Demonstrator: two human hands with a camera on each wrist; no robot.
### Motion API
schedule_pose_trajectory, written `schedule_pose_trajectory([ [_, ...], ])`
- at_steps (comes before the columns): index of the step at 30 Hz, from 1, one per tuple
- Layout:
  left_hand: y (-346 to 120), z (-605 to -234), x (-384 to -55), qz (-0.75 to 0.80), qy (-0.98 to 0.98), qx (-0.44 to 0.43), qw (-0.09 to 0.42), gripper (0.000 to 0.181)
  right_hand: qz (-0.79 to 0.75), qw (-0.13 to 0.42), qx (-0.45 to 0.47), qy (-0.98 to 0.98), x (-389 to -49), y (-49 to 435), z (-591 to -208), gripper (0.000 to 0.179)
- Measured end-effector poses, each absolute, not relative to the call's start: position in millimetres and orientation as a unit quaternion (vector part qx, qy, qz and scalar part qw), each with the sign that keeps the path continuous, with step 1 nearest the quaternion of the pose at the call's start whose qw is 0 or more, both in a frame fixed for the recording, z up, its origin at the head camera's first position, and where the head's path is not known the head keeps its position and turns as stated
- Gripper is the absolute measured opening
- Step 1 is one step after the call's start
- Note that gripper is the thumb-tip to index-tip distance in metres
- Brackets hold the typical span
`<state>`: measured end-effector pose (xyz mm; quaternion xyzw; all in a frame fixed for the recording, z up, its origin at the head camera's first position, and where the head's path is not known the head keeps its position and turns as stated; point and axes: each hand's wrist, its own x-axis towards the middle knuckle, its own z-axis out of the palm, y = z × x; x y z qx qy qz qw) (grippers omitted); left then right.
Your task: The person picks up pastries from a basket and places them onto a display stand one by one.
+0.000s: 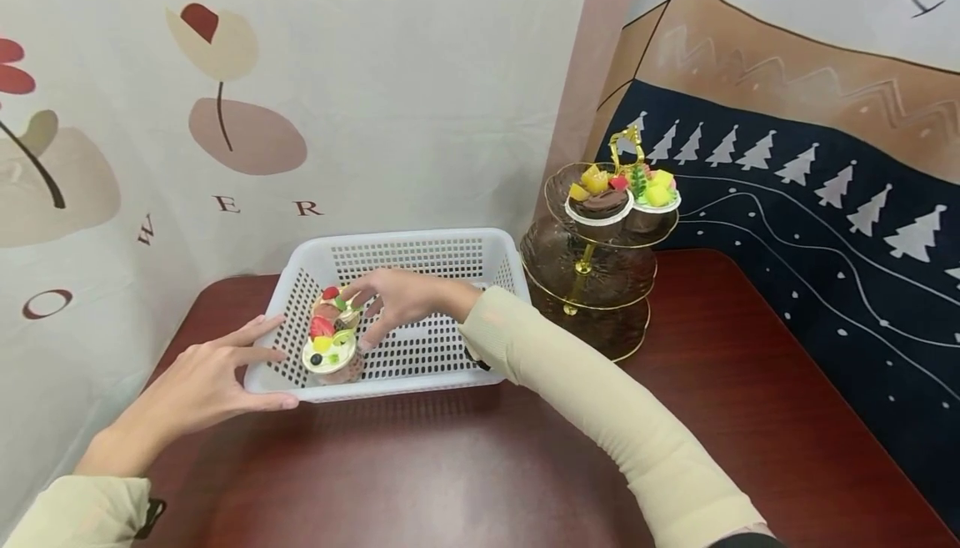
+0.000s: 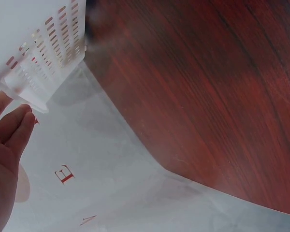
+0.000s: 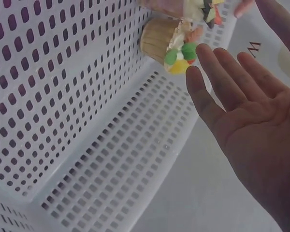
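At the left end of a white perforated plastic basket (image 1: 399, 389) stand toy cupcakes. The front cupcake (image 1: 330, 358) has white cream, a strawberry and a dark berry on top. Just behind it, another cupcake (image 1: 327, 308) with red and green toppings is partly covered by my right hand (image 1: 401, 298), which hovers over the basket with fingers spread. In the right wrist view a tan-wrapped cupcake (image 3: 159, 41) lies close to those fingertips, with a gap between. My left hand (image 1: 206, 377) touches the basket's left rim, its fingers and thumb extended.
On the right stands a tiered brown cake stand (image 1: 622, 273) with gold edges. Its top tier carries a chocolate cupcake (image 1: 603, 208) and a green-and-yellow one (image 1: 657, 195). Everything sits on a reddish-brown table (image 1: 420, 473), against a printed cloth (image 1: 420, 98) behind.
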<state>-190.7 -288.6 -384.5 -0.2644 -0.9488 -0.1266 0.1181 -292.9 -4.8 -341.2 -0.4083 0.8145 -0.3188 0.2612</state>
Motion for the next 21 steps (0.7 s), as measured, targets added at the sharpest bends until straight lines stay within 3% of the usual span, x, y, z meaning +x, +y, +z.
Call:
schedule_pose_trajectory([
  [9, -286, -384, -190, -0.126, -0.950, -0.262, 0.113, 0.062, -0.311, 0.294, -0.401, 0.810, -298, -19, -354, 0.076],
  [21, -287, -386, -190, -0.127, -0.952, -0.254, 0.112, 0.062, -0.291, 0.291, -0.417, 0.810, -300, -35, -368, 0.082],
])
